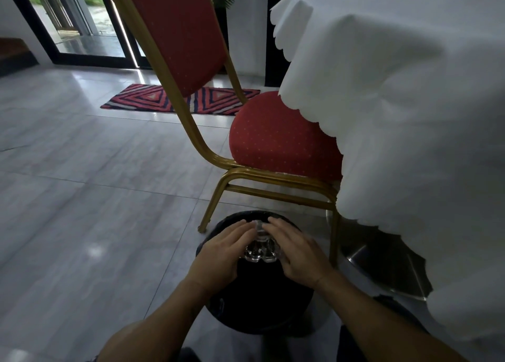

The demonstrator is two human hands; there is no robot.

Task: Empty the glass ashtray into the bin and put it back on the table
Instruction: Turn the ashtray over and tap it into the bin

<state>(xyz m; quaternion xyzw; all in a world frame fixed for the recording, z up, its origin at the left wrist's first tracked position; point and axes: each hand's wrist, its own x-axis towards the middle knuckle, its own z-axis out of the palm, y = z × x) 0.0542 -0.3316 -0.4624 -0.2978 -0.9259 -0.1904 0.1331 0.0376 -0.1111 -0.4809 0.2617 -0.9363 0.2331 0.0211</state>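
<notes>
Glass ashtray over black bin, tipped for emptying | left hand, right hand pressed on its sides, for steady hold | white-clothed bench just right, for return

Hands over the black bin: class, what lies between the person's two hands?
In the head view, the clear glass ashtray sits between the left hand and right hand, held above the round black bin.
</notes>
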